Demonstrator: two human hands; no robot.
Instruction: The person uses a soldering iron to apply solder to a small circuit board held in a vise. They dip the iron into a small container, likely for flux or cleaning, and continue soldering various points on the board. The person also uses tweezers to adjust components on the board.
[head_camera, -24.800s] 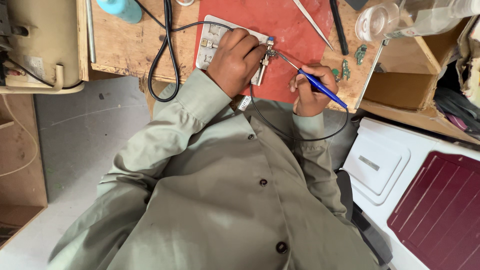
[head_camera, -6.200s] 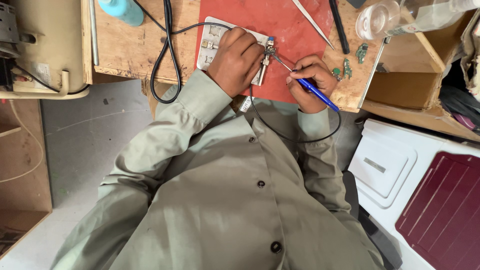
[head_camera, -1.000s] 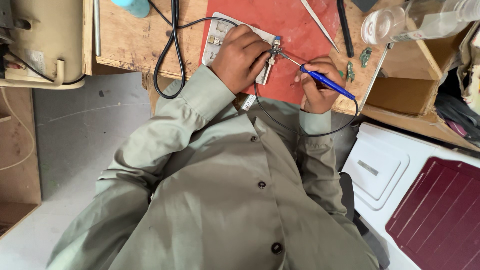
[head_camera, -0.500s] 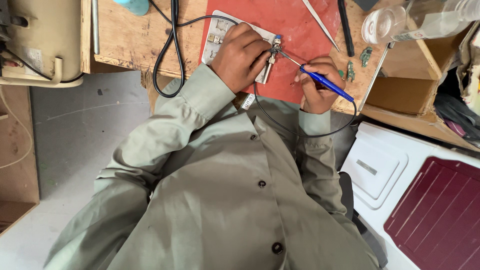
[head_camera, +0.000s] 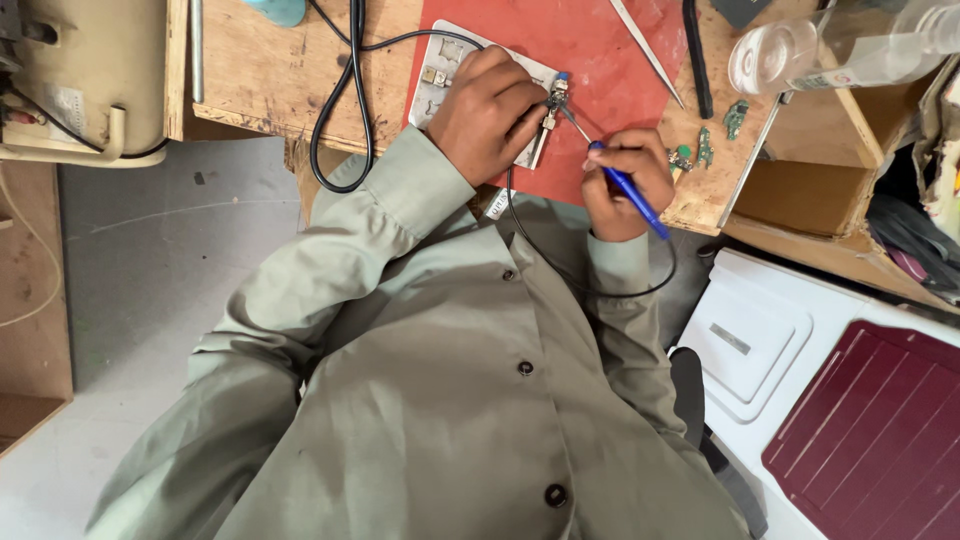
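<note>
Our left hand (head_camera: 487, 110) clamps a small metal part (head_camera: 551, 105) over the white board (head_camera: 446, 75). Our right hand (head_camera: 625, 180) is closed on the blue soldering iron (head_camera: 630, 192), tip at the part. Both sit on the desk's red mat (head_camera: 590, 50).

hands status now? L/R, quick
Left hand: closed, pinching a small metal part over the red mat.
Right hand: closed on the blue soldering iron, tip at the part.

Bright, even, soft light with faint shadows, sharp focus, slight wide-angle stretch at the edges.
</note>
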